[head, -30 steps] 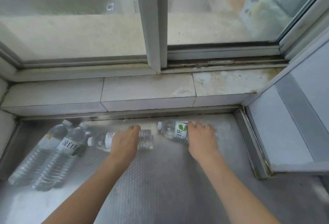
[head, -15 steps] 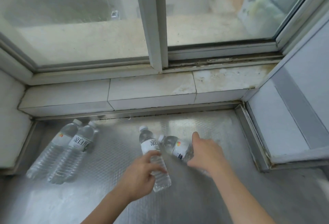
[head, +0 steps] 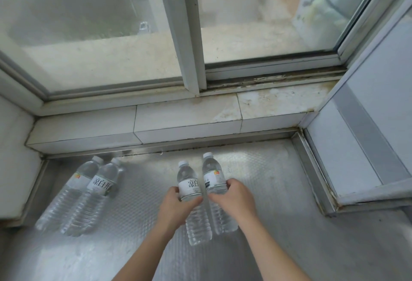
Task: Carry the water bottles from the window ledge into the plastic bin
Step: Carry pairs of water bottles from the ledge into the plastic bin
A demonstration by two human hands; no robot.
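My left hand (head: 177, 208) grips a clear water bottle (head: 188, 182) with a white label, cap pointing away from me. Right beside it, my right hand (head: 236, 198) holds a second clear bottle (head: 213, 176) the same way. Both bottles are lifted off the patterned metal ledge (head: 256, 169) and nearly touch each other. Two more bottles (head: 89, 191) lie side by side on the ledge at the left, caps toward the window. The plastic bin is not in view.
A tiled sill (head: 178, 120) and sliding window frame (head: 185, 35) run along the far side. A white wall (head: 13, 158) closes the left end, and a grey panel with a metal rim (head: 312, 169) closes the right.
Both hands took hold of bottles that lay on the ledge, lifted them and turned them so the caps point away. The two bottles at the left stayed put.
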